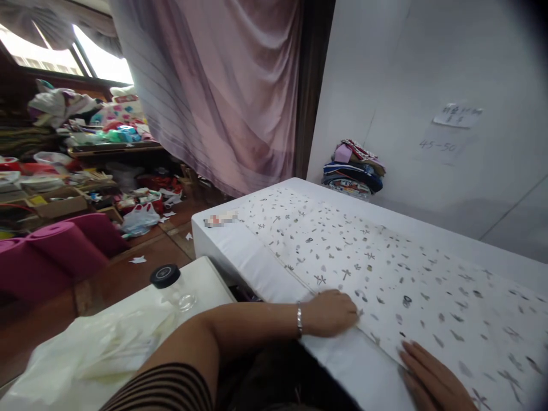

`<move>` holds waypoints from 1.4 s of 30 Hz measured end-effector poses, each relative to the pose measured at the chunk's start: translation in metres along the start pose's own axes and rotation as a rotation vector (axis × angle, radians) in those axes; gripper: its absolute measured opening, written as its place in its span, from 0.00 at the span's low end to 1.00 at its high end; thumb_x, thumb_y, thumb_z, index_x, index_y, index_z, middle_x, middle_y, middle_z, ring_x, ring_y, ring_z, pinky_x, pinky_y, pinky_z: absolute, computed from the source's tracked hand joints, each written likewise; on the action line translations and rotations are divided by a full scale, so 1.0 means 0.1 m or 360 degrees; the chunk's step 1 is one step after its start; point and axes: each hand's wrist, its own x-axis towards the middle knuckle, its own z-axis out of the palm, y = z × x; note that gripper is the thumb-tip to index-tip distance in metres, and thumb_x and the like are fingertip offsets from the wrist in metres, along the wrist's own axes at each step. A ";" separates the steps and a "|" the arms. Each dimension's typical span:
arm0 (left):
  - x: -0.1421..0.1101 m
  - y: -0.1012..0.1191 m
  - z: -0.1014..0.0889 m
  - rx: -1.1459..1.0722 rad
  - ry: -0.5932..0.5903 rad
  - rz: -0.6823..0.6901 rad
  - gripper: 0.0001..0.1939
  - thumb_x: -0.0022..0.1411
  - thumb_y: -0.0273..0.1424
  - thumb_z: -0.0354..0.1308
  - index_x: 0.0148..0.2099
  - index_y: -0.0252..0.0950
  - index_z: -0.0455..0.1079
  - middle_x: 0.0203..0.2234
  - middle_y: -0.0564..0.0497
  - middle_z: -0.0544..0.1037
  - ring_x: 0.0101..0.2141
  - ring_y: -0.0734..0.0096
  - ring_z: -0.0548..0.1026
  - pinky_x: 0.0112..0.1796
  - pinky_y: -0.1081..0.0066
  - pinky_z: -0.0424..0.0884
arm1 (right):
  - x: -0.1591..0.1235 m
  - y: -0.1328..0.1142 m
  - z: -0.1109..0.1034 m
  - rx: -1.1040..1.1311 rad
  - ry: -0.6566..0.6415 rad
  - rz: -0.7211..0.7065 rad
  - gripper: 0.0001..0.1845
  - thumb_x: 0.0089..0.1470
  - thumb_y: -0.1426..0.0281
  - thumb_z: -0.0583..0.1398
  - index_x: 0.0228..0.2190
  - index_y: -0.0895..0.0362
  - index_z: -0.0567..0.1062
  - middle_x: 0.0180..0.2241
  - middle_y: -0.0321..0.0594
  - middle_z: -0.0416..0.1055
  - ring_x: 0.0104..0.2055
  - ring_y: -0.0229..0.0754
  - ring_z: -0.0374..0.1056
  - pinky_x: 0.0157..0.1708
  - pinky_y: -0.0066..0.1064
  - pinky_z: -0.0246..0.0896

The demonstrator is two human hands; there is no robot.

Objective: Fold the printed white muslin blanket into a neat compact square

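Observation:
A white cloth printed with small brown and grey motifs is spread over a white-covered table. My left hand, with a bracelet at the wrist, is at the cloth's near edge, its fingers curled and closed on that edge; its fingertips are slightly blurred. Farther right, my right hand lies on the same edge with its fingers stretched out. Part of that hand is cut off by the bottom of the view. A small item, blurred out, rests on the table's far left corner.
At left, a pale stand holds a clear jar with a black lid and crumpled plastic. Folded fabrics are stacked by the wall. A pink curtain hangs behind; magenta rolls and cluttered boxes stand on the floor.

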 end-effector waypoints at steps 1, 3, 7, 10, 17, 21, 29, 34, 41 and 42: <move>-0.11 -0.09 -0.04 -0.0012 0.0008 -0.0057 0.06 0.63 0.28 0.49 0.36 0.35 0.67 0.33 0.51 0.74 0.37 0.71 0.68 0.38 0.69 0.63 | 0.03 -0.03 -0.02 -0.0013 0.0030 -0.0047 0.24 0.54 0.64 0.57 0.53 0.49 0.68 0.54 0.39 0.66 0.53 0.51 0.65 0.43 0.41 0.70; -0.32 -0.25 -0.13 -0.0014 0.0026 -0.0192 0.09 0.65 0.27 0.46 0.36 0.35 0.67 0.34 0.51 0.74 0.39 0.70 0.69 0.42 0.69 0.63 | 0.10 -0.11 -0.07 -0.0019 0.0060 -0.0087 0.23 0.54 0.64 0.57 0.52 0.50 0.70 0.53 0.39 0.67 0.53 0.49 0.65 0.45 0.40 0.69; -0.66 -0.52 -0.29 -0.0083 0.0027 -0.0491 0.10 0.66 0.29 0.46 0.39 0.35 0.68 0.38 0.49 0.75 0.41 0.70 0.70 0.43 0.69 0.64 | 0.40 -0.31 -0.16 -0.0006 -0.0121 0.0019 0.18 0.57 0.64 0.55 0.49 0.53 0.72 0.51 0.41 0.68 0.52 0.46 0.65 0.48 0.39 0.66; -0.79 -0.63 -0.35 -0.0082 -0.0013 -0.0619 0.10 0.66 0.29 0.46 0.43 0.37 0.69 0.40 0.49 0.75 0.42 0.68 0.70 0.45 0.67 0.64 | 0.77 -0.49 -0.23 0.0029 -0.0352 0.0019 0.16 0.59 0.67 0.52 0.45 0.54 0.73 0.48 0.42 0.71 0.48 0.44 0.67 0.46 0.38 0.66; -0.77 -0.66 -0.35 -0.0130 -0.0123 -0.0683 0.13 0.64 0.26 0.45 0.46 0.38 0.69 0.42 0.50 0.74 0.45 0.68 0.69 0.48 0.67 0.62 | 1.49 -0.84 -0.07 -0.0088 -0.0543 0.0033 0.12 0.57 0.75 0.50 0.35 0.58 0.73 0.35 0.43 0.70 0.37 0.44 0.65 0.36 0.34 0.61; -0.78 -0.67 -0.36 -0.0127 -0.0113 -0.0688 0.12 0.62 0.24 0.47 0.43 0.37 0.69 0.40 0.49 0.74 0.43 0.68 0.69 0.47 0.67 0.63 | 1.53 -0.90 0.18 -0.0224 -0.0374 0.0056 0.14 0.56 0.80 0.48 0.33 0.58 0.72 0.33 0.44 0.68 0.35 0.44 0.63 0.32 0.33 0.58; -0.97 -0.77 -0.41 -0.0170 0.0019 -0.0947 0.13 0.56 0.22 0.50 0.41 0.38 0.71 0.40 0.49 0.74 0.42 0.67 0.70 0.45 0.67 0.65 | 1.36 -0.79 0.42 -0.0180 -0.0157 -0.0018 0.16 0.53 0.82 0.50 0.38 0.57 0.71 0.34 0.42 0.69 0.36 0.44 0.64 0.31 0.32 0.59; -1.16 -1.10 -0.56 -0.0158 0.0014 -0.1795 0.11 0.57 0.27 0.50 0.40 0.40 0.72 0.40 0.52 0.75 0.44 0.69 0.70 0.46 0.72 0.64 | 1.33 -0.76 0.48 -0.0152 -0.0106 -0.0059 0.15 0.57 0.76 0.50 0.45 0.58 0.68 0.36 0.43 0.68 0.36 0.43 0.65 0.31 0.32 0.61; -1.33 -1.66 -0.67 -0.0067 -0.0034 -0.2520 0.19 0.60 0.45 0.48 0.34 0.35 0.72 0.35 0.46 0.77 0.38 0.63 0.73 0.35 0.70 0.66 | 1.37 -0.77 0.45 -0.0121 -0.0113 -0.0044 0.13 0.59 0.73 0.49 0.43 0.56 0.69 0.34 0.42 0.67 0.33 0.41 0.65 0.29 0.30 0.62; -1.34 -1.71 -0.67 -0.0076 -0.0051 -0.2573 0.20 0.59 0.46 0.48 0.34 0.35 0.72 0.35 0.45 0.77 0.38 0.62 0.74 0.35 0.70 0.66 | 1.37 -0.78 0.44 -0.0119 -0.0111 -0.0036 0.13 0.59 0.73 0.49 0.43 0.56 0.69 0.34 0.42 0.67 0.33 0.41 0.65 0.29 0.30 0.62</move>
